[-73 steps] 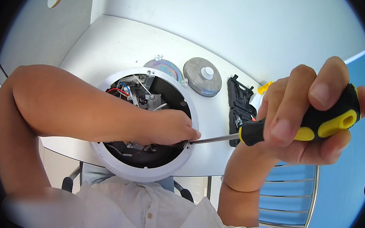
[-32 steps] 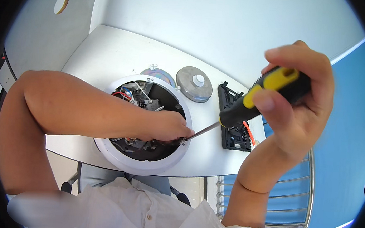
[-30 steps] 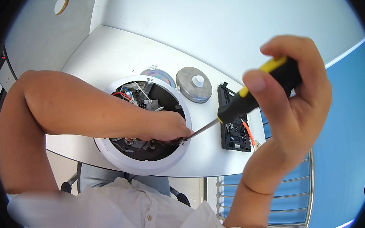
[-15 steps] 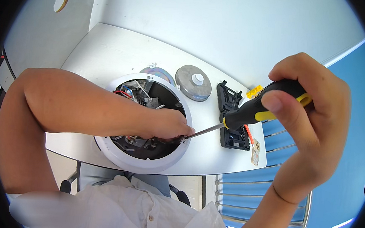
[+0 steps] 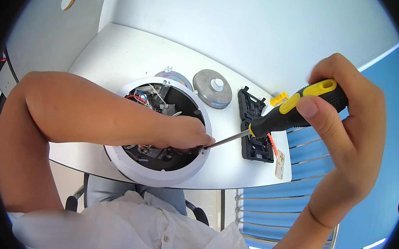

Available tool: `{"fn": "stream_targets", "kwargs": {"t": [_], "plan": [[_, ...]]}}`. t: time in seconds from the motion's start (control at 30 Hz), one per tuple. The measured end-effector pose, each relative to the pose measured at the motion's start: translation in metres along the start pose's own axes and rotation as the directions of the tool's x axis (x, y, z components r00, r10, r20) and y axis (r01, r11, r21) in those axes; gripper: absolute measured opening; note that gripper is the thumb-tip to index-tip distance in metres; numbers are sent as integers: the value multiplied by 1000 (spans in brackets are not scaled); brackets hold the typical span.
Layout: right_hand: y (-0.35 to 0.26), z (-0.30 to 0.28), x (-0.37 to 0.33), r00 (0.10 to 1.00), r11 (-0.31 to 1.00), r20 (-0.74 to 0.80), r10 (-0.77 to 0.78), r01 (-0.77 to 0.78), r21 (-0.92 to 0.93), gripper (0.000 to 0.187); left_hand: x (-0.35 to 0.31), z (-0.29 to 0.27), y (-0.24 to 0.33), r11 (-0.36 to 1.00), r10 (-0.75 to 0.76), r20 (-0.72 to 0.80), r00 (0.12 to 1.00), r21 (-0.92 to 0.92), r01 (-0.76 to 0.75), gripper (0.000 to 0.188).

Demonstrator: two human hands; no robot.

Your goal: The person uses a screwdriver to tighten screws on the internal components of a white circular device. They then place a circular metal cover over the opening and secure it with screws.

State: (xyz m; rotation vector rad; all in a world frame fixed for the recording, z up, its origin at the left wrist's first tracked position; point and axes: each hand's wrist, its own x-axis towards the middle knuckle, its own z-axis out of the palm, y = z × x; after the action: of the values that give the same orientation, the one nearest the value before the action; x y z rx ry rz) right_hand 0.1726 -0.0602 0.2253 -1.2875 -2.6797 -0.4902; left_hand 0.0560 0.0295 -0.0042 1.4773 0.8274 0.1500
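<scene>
A round white appliance lies open on the white table, showing black insides with red and blue wires. My left hand rests inside it at its right rim, fingers curled down on the parts there. My right hand grips a black and yellow screwdriver by the handle. Its metal shaft slants down to the left, and the tip meets the appliance rim right beside my left fingertips.
A grey round lid with a white knob lies behind the appliance, with a shiny disc to its left. A black tool case lies open at the table's right edge, with a small tag beside it. Metal chair bars show below right.
My right hand has shifted on the screwdriver handle and swung it lower and flatter. The tip stays at the appliance rim, and my left hand has not moved.
</scene>
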Motion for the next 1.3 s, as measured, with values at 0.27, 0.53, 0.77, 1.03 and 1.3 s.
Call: {"fn": "stream_targets", "kwargs": {"t": [0.27,0.53,0.77,1.03,1.3], "plan": [[23,10,8,962,919,-28,-273,269,288,44,1,-4,-8,999,5,-8,1000,-33,-5,38],[-12,-14,-6,969,968,97,227,-214,-130,46,-4,2,9,1000,8,30,1000,-2,-7,34],[-1,-16,0,987,946,144,-74,24,322,50,-9,-3,18,998,-9,-90,996,53,13,47],[0,6,0,998,938,30,60,-66,340,35,-99,-1,1,666,430,-113,896,709,-231,30],[0,17,2,992,948,-101,-74,101,301,36,-116,46,-39,394,731,-134,669,884,-253,40]]}}
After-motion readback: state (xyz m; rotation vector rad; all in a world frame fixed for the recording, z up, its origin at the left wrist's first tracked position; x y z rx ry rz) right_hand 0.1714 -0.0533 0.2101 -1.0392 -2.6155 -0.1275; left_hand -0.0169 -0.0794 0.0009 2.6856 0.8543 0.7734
